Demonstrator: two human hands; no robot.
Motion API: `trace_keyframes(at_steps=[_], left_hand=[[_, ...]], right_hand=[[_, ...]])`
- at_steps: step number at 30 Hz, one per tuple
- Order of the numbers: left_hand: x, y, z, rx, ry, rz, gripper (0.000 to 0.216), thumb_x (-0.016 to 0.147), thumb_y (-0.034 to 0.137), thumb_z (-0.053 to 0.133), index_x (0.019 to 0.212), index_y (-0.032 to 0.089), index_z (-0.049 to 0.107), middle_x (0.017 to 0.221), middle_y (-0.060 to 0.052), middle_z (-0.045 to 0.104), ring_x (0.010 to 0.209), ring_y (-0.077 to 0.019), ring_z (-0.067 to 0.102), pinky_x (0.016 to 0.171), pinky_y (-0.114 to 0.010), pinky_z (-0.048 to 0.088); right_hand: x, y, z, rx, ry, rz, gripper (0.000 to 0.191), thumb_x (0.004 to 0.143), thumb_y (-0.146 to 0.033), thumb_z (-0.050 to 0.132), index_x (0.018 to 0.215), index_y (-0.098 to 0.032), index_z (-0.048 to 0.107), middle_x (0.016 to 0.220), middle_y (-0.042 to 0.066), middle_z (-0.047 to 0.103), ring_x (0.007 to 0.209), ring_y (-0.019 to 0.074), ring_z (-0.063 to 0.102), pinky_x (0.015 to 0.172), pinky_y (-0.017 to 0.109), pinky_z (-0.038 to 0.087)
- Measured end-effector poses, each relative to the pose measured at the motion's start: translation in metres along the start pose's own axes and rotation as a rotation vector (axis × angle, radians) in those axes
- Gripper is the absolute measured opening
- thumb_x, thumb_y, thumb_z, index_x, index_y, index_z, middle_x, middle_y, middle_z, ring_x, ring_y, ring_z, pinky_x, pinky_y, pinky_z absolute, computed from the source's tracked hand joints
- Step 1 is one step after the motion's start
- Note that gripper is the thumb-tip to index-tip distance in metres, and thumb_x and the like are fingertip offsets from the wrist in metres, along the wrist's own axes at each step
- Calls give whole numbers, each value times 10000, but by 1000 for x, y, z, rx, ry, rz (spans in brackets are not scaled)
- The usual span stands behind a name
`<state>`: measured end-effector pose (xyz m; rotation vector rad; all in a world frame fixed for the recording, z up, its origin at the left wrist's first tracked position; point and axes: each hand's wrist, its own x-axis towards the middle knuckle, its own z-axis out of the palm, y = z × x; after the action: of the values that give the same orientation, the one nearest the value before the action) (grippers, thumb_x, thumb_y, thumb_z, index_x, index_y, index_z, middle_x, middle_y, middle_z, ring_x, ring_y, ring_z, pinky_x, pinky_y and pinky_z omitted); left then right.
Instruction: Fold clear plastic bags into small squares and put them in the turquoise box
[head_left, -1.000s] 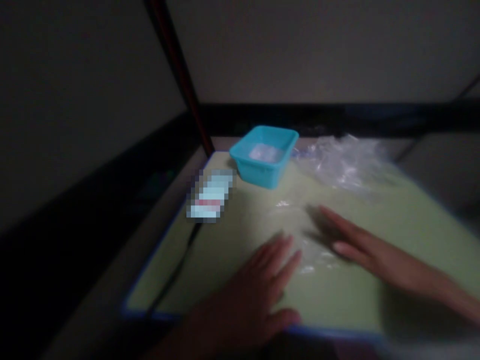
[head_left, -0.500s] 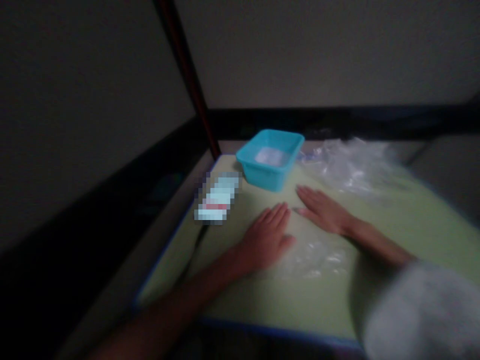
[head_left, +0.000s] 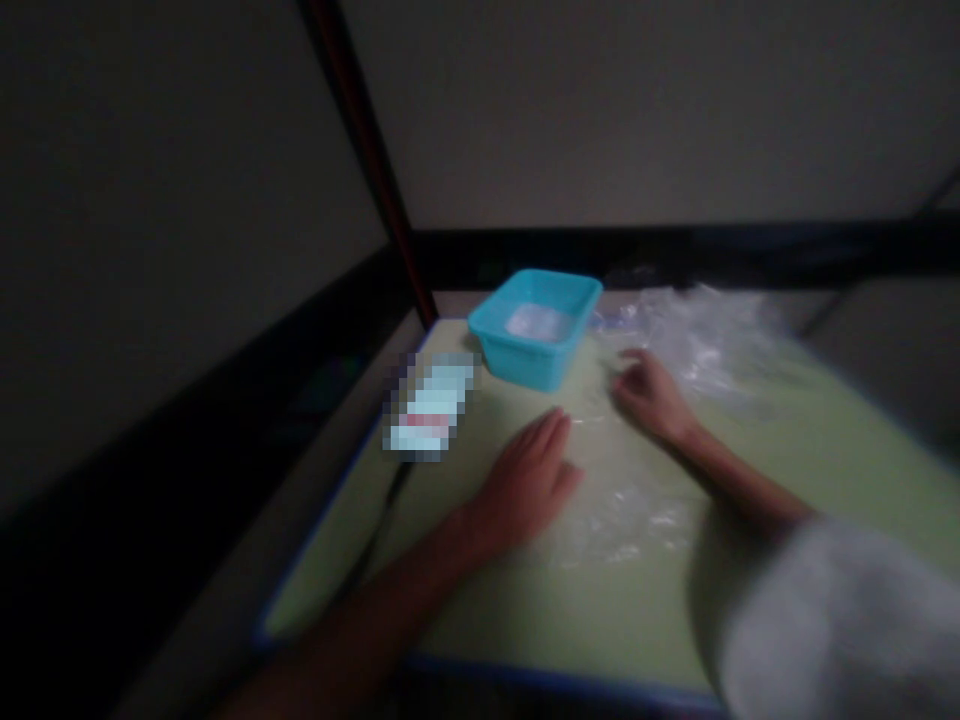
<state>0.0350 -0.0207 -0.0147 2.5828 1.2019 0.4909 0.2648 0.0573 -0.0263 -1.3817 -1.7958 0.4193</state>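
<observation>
A clear plastic bag [head_left: 622,525] lies flat and slightly wrinkled on a pale green table [head_left: 570,625]. My left hand [head_left: 529,480] rests on the bag's left side, palm down, fingers stretched out and close together. Near the bag's far right part is my right hand [head_left: 656,398], half curled, with a gap between its thumb and forefinger; nothing can be made out in it. The bag's far edge is faint and blurred.
A turquoise plastic basin [head_left: 521,365] with a whitish item [head_left: 538,322] inside stands at the back. Crumpled clear plastic [head_left: 701,335] lies to its right. A pixelated phone-like object [head_left: 433,405] with a dark cord [head_left: 379,535] is at the left edge. Walls close in behind and left.
My right hand has lifted from its flat pose, curled its fingers and shifted slightly towards the back. My left hand stays flat on the bag. The view has tilted a little.
</observation>
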Motion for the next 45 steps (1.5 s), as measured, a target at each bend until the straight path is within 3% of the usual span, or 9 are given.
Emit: trace_keyframes(at_steps=[4, 8, 12, 16, 21, 27, 33, 39, 45], left_hand=[[3, -2, 1, -60, 79, -35, 538, 899, 276, 442, 1376, 56, 326, 1437, -205, 379, 1343, -271, 349, 1111, -455, 307], [5, -4, 1, -108, 121, -45, 542, 889, 273, 461, 1372, 67, 325, 1402, -205, 417, 1313, -277, 383, 1095, -463, 328], [8, -4, 1, -116, 90, 38, 556, 871, 271, 488, 1369, 89, 319, 1399, -185, 428, 1312, -271, 381, 1106, -480, 302], [10, -4, 3, -60, 35, 93, 529, 865, 244, 484, 1346, 84, 332, 1350, -173, 486, 1268, -257, 442, 1126, -478, 257], [9, -4, 4, -29, 26, 79, 526, 867, 252, 479, 1340, 84, 323, 1327, -183, 503, 1246, -271, 458, 1095, -475, 303], [9, -4, 4, -33, 24, 84, 544, 846, 235, 493, 1345, 108, 317, 1314, -180, 501, 1218, -288, 467, 1042, -484, 361], [6, -4, -2, -65, 64, 96, 524, 852, 211, 478, 1347, 118, 336, 1327, -164, 501, 1228, -271, 460, 1039, -469, 372], [2, -10, -16, -56, 65, 249, 437, 908, 201, 433, 1340, 148, 396, 1121, -81, 663, 1127, -210, 547, 1048, -440, 370], [-3, -11, -17, 28, 52, 361, 329, 944, 252, 400, 1229, 162, 536, 1131, -89, 658, 1087, -204, 576, 976, -425, 439]], right_hand=[[-3, -17, -18, 216, -36, -103, 386, 814, -377, 530, 1141, -216, 406, 811, 21, 589, 746, 191, 616, 718, 375, 529], [-11, -31, -46, 296, -225, -168, 370, 790, -284, 586, 1118, -226, 425, 778, -5, 568, 726, 180, 625, 708, 363, 534], [-21, -45, -65, 201, -446, -228, 248, 817, -257, 558, 1052, -197, 510, 815, 29, 614, 764, 196, 634, 708, 360, 538], [-32, -58, -61, -34, -456, -331, 296, 880, -371, 504, 1083, -171, 582, 1095, 118, 649, 1009, 270, 618, 887, 455, 491], [-57, -44, -37, -324, -617, -467, 712, 914, -538, 388, 1482, -167, 174, 1503, 176, 257, 1371, 310, 265, 1096, 582, 188], [-69, -30, -25, -388, -535, -514, 768, 921, -541, 371, 1492, -210, -22, 1531, 145, 127, 1393, 290, 164, 1113, 554, 158], [-62, -41, -35, -342, -543, -451, 693, 934, -525, 346, 1494, -193, 107, 1510, 141, 239, 1372, 292, 255, 1107, 567, 191], [-50, -47, -60, -331, -356, -292, 451, 975, -411, 266, 1281, -222, 538, 1262, 80, 609, 1108, 280, 599, 1063, 574, 314], [-49, -39, -49, -385, -383, -276, 447, 974, -401, 277, 1301, -210, 514, 1244, 95, 619, 1097, 279, 606, 1058, 592, 303]])
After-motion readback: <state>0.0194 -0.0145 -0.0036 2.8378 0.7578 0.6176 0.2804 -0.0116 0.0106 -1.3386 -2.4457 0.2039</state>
